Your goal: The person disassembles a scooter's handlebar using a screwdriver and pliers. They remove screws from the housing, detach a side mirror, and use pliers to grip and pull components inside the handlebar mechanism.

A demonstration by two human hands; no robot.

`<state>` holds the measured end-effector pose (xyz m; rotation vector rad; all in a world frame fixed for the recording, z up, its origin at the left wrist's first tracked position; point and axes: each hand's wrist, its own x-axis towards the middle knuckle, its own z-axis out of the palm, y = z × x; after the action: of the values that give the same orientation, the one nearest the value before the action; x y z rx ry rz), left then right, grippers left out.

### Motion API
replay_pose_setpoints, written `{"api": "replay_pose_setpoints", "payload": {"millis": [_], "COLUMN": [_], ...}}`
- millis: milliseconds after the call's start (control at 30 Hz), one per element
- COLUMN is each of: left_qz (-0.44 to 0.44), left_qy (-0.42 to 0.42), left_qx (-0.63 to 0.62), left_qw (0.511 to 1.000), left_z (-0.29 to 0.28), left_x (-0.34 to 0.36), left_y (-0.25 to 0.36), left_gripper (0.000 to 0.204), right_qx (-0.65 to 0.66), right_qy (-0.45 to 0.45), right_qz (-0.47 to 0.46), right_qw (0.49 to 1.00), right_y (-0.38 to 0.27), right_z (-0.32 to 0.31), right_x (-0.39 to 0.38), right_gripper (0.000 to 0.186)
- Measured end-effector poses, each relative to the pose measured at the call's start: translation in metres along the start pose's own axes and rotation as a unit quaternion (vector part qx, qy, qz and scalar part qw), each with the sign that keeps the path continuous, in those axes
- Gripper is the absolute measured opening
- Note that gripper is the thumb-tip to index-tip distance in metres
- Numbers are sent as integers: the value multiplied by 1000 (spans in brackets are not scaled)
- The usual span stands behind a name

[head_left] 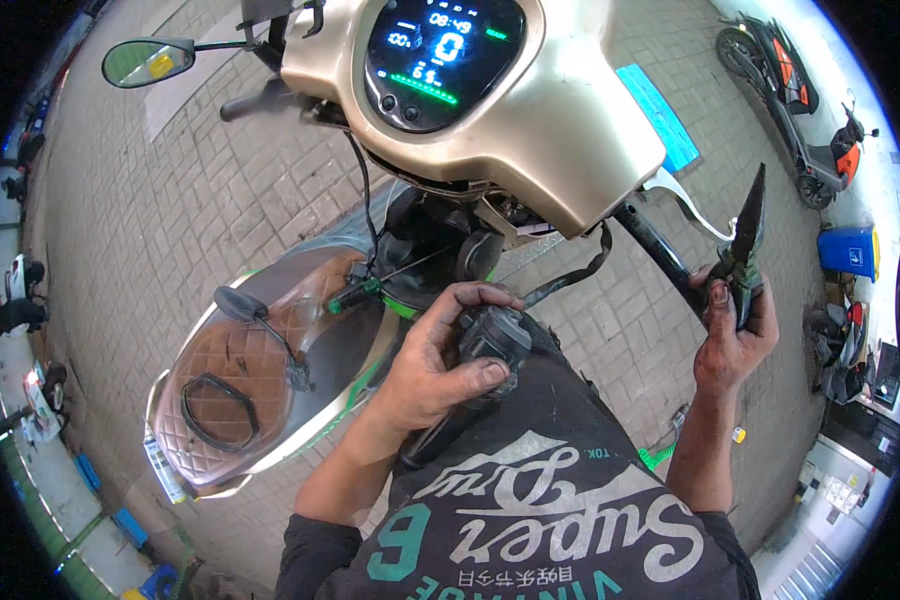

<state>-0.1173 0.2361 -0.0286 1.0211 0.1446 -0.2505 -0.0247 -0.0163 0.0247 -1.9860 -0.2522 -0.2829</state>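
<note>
My left hand (pixel 425 375) is closed round a black handlebar switch housing (pixel 497 338), thumb on its near side, just in front of my shirt. A dark cable (pixel 580 278) runs from near the housing up to the scooter's gold front cover (pixel 560 110). Below that hand a black grip-like piece (pixel 435 440) sticks out. In my right hand (pixel 735 340) is a pair of pliers (pixel 745 235), jaws pointing up. That hand is beside the end of the bare black handlebar tube (pixel 660 250), below a silver brake lever (pixel 692 205); whether it touches the tube I cannot tell.
The scooter's display (pixel 445 60) is lit. To the left, a brown quilted seat (pixel 260 380) bears a loose mirror (pixel 240 303), a black ring-shaped frame (pixel 220 412) and a green-handled screwdriver (pixel 355 296). An orange-black scooter (pixel 800 110) and blue bin (pixel 850 252) stand at right.
</note>
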Motion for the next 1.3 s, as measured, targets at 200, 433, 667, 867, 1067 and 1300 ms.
{"api": "replay_pose_setpoints", "payload": {"millis": [200, 433, 667, 867, 1067, 1300], "left_qz": [25, -49, -57, -53, -29, -24], "left_qy": [-57, -53, -62, -30, -58, -65], "left_qx": [-146, -226, -297, -306, -295, -245], "left_qw": [987, 971, 951, 950, 953, 967], "left_z": [-1, -8, -12, -9, -10, -10], "left_x": [-2, 1, 5, 6, 5, 4], "left_y": [-6, 0, -10, -13, -13, -9], "left_gripper": [58, 44, 46, 52, 54, 55], "right_qx": [3, 25, 16, 4, 29, 15], "right_qy": [-6, -4, -9, 1, 4, -9], "right_qz": [-10, -9, -23, -19, -18, -21], "right_qw": [1000, 1000, 1000, 1000, 999, 1000], "right_y": [-2, -3, -3, -3, -2, -1], "right_z": [0, 3, 3, 3, 4, 2], "right_x": [1, 1, 1, 1, 0, 0], "right_gripper": [15, 15, 15, 13, 13, 14]}}
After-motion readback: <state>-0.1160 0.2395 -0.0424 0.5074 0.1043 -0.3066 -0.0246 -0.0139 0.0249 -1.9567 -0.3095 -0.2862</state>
